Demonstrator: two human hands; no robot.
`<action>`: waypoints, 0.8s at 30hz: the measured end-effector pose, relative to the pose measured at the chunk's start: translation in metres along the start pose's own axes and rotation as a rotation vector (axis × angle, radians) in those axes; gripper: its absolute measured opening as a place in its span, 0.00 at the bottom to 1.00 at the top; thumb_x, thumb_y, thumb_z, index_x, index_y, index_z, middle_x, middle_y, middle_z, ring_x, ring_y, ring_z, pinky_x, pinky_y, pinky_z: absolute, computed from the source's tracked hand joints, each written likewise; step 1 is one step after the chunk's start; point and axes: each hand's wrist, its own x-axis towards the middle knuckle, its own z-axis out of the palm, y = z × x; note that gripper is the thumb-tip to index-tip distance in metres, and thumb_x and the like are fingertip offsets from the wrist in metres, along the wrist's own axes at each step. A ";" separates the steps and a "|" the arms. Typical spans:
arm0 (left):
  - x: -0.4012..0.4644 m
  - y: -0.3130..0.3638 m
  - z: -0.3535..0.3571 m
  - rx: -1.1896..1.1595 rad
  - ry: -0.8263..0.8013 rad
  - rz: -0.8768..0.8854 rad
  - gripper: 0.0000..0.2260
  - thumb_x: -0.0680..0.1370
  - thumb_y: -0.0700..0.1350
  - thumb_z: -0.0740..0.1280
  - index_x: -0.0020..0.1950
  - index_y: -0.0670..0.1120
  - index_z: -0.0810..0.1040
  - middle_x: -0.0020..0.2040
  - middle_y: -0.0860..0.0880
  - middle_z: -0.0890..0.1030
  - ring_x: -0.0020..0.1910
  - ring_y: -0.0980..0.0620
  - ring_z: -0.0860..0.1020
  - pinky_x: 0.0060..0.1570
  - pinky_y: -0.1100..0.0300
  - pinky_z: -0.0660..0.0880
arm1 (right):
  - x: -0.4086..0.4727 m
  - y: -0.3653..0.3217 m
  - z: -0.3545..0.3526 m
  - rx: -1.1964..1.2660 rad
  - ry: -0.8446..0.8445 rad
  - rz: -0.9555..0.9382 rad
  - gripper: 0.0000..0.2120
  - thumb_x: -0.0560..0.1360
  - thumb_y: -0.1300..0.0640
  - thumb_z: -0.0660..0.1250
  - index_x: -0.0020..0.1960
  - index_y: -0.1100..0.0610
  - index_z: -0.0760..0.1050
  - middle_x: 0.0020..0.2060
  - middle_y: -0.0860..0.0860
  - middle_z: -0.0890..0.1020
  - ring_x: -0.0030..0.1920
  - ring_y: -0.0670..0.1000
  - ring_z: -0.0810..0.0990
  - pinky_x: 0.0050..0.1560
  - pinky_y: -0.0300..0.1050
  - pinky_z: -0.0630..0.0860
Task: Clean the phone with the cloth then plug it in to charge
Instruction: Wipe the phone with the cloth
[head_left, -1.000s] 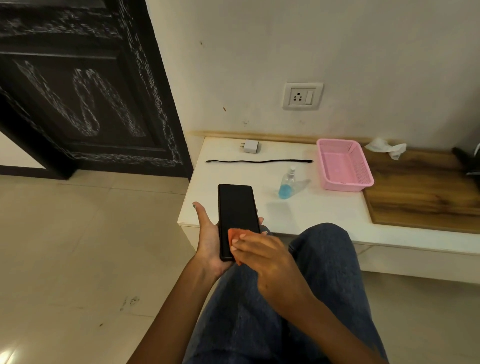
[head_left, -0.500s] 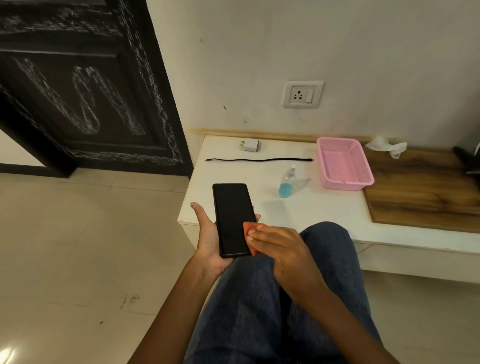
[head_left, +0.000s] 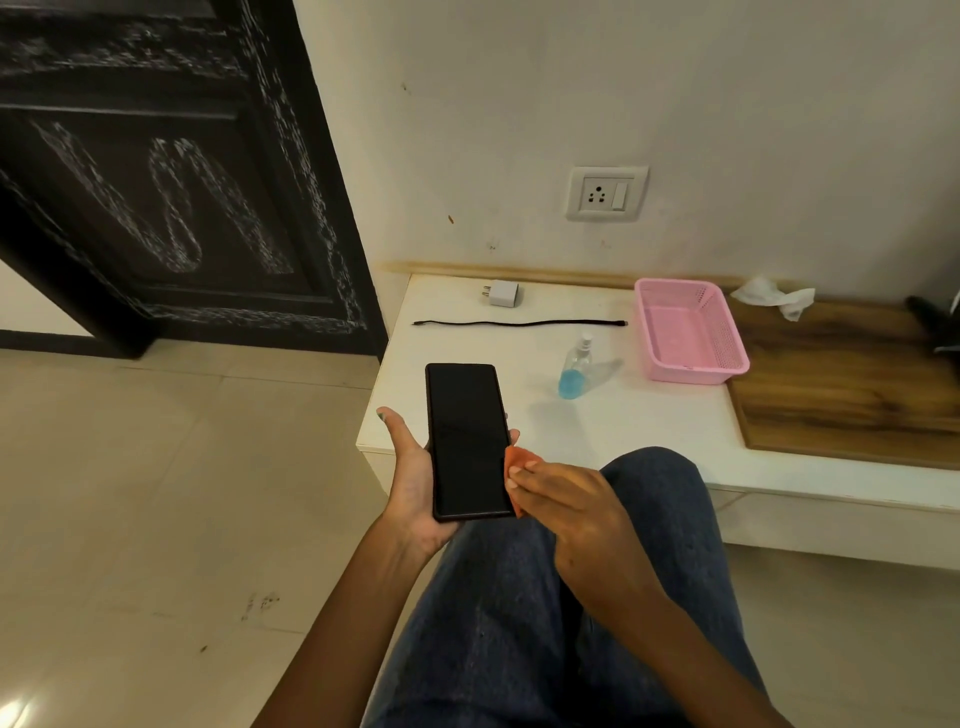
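Phone (head_left: 467, 441) screen-up in left hand (head_left: 413, 480), grip curled round its edges, held over near-left corner of the worktop (head_left: 649, 421). Right hand (head_left: 566, 506) pinches orange cloth (head_left: 519, 467) against phone's right edge. Risk: sideways wipe pressure pushes phone out of the one-handed hold onto the floor.

Bare forearms, blue denim jeans
Both arms show no sleeves; the left hand (head_left: 410, 483) has a greenish-painted thumbnail, and dark blue denim jeans (head_left: 545, 623) cover the legs.
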 end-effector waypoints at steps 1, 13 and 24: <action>-0.001 -0.001 0.000 -0.003 -0.003 -0.003 0.50 0.64 0.80 0.46 0.63 0.42 0.77 0.59 0.37 0.80 0.54 0.40 0.81 0.52 0.40 0.78 | 0.000 -0.001 -0.001 0.000 0.001 -0.010 0.17 0.65 0.70 0.69 0.52 0.61 0.82 0.51 0.54 0.84 0.53 0.54 0.82 0.54 0.51 0.77; -0.002 -0.015 0.010 0.119 0.013 -0.051 0.45 0.62 0.78 0.51 0.62 0.48 0.79 0.57 0.39 0.81 0.54 0.40 0.81 0.50 0.43 0.80 | 0.016 0.000 -0.002 0.003 0.045 0.066 0.14 0.67 0.70 0.64 0.49 0.64 0.83 0.49 0.56 0.84 0.51 0.56 0.83 0.52 0.48 0.79; 0.001 -0.020 0.008 0.055 0.010 -0.050 0.46 0.66 0.77 0.50 0.69 0.45 0.72 0.59 0.37 0.79 0.54 0.40 0.79 0.49 0.46 0.80 | 0.019 -0.026 -0.027 0.494 -0.055 0.322 0.20 0.71 0.76 0.60 0.54 0.59 0.81 0.50 0.52 0.82 0.47 0.45 0.82 0.53 0.40 0.78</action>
